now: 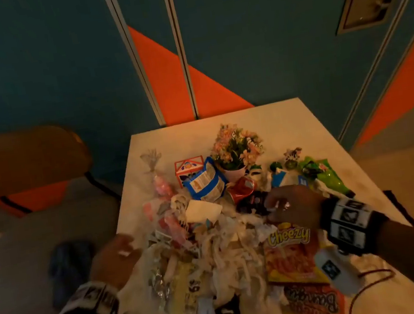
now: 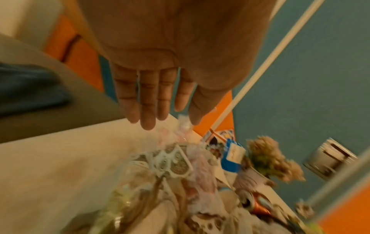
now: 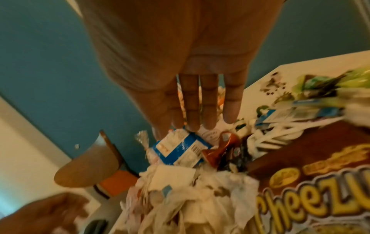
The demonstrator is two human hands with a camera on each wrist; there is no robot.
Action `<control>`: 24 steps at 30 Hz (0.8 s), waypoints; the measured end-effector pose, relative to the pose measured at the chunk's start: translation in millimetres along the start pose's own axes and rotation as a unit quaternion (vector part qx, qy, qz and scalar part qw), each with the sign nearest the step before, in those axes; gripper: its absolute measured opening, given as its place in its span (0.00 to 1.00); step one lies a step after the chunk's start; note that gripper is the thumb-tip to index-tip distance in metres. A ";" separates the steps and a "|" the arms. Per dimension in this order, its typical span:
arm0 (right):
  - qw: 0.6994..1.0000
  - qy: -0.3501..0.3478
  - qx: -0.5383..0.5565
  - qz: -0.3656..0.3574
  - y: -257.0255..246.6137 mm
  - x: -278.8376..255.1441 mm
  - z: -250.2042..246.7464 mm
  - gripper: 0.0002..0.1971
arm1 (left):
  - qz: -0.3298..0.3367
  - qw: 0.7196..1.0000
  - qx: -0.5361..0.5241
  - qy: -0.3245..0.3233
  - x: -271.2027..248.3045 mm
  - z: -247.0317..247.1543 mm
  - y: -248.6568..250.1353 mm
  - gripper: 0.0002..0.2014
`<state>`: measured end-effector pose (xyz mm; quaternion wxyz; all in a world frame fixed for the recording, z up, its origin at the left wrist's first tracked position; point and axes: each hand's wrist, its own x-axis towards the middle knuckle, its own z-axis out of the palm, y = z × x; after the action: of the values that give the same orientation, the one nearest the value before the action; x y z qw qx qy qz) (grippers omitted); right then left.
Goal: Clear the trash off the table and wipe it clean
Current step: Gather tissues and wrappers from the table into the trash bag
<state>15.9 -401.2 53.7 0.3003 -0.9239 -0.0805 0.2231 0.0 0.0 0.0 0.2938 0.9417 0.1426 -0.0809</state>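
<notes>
Head view. We stand at the near end of a white table [image 1: 289,124]. The trash pile [image 1: 211,236] of wrappers, torn paper and snack bags runs away from us down the middle, its long axis pointing toward the far wall. Our left hand [image 1: 113,257] hangs at the pile's near-left edge, over the table's left side, blurred; fingers look loose, holding nothing we can make out. Our right hand [image 1: 292,206] is deeper in, over the pile's right-centre, just above a dark wrapper [image 1: 252,203] and beside the red crumpled wrapper [image 1: 242,189]. The Cheezy bag [image 1: 291,251] lies under the right wrist. A flower pot [image 1: 235,158] stands at the pile's far end; likely not trash.

Left wrist view. Palm flat, fingers [image 2: 148,101] straight and close together, nothing in them. The pile lies below and ahead of the fingertips, apart from them.

Right wrist view. Fingers [image 3: 210,101] straight, slightly spread, empty. Their tips hover just over the blue-and-white packet [image 3: 180,152]; contact we cannot tell. The Cheezy bag fills the lower right.

Judgement: the two hands bracket the heap from left and right, so the move coming looks like a gather inward. The right hand is nearer the bulk; the left has more ground to close. Clearing is barely begun; wiping waits.
</notes>
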 end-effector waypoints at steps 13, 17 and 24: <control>0.986 -0.085 -0.140 0.016 -13.2 64.2 84.7 0.40 | 0.104 0.980 0.156 -0.061 48.4 48.1 76.3 0.24; 0.979 -0.108 -0.162 0.052 -16.5 75.6 100.8 0.48 | 0.086 0.982 0.160 -0.045 59.6 66.1 92.6 0.27; 0.971 -0.092 -0.208 0.066 -14.2 87.8 115.8 0.40 | 0.031 0.977 0.193 -0.083 65.4 96.3 108.6 0.34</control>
<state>40.3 -304.9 -53.2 0.0770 -0.9449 -0.0913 0.3047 89.6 -126.5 -36.2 0.1194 0.9747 0.0707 -0.1754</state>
